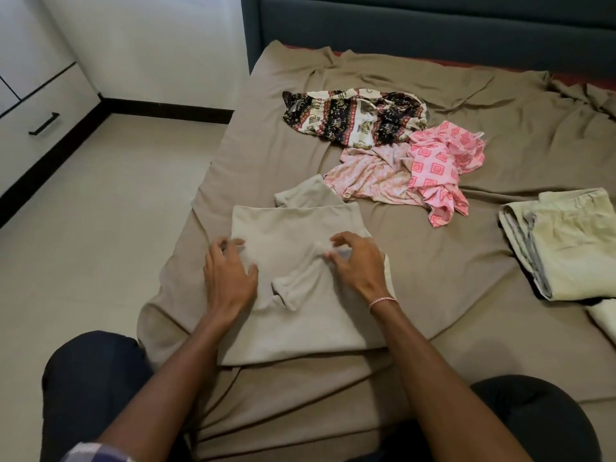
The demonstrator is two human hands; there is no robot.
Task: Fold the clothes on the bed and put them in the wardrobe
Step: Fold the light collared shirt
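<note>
Mid-fold on the beige top: left hand rests on it, fingers loose, while right hand pinches the tucked sleeve. Next is probably folding the near hem to the far edge.

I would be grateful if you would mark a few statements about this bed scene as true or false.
1. The left hand and the right hand both touch the beige top. True.
2. The patterned garment is neatly folded. False: it lies crumpled.
3. A folded pale green stack lies on the bed sheet. True.
4. The pink garment is on the floor. False: it lies on the bed sheet, beside the patterned garment.
5. The bracelet is on the left wrist. False: the right wrist.
</note>
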